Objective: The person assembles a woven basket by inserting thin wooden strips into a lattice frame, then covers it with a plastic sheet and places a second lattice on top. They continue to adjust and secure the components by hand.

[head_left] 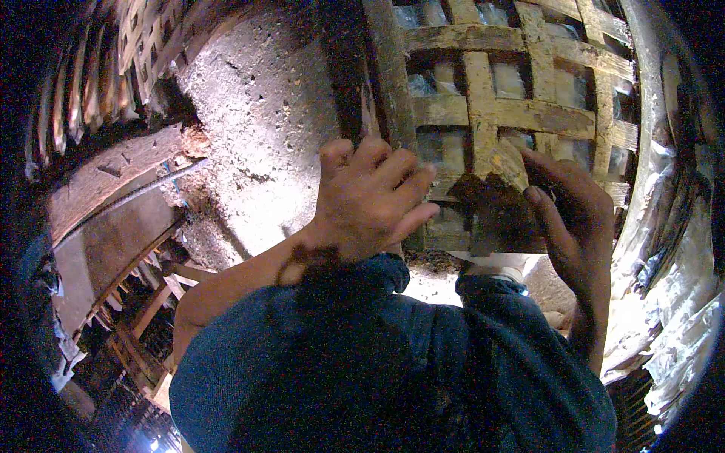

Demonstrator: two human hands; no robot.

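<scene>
The left hand [370,192] lies with bent fingers over the lower edge of a wooden lattice frame [498,113], closed on a dark upright slat [389,68]. The right hand [574,219] curls around a dark lump [498,219] pressed on the frame's bottom crossing. The frame stands before the person, against a rough grey concrete surface [264,113]. Most of its squares look bare, so much work seems left. Both forearms rise from the blue clothing [393,362] below.

Wooden lattice [498,113] blocks ahead; concrete floor [264,113] leftward seems open.
</scene>
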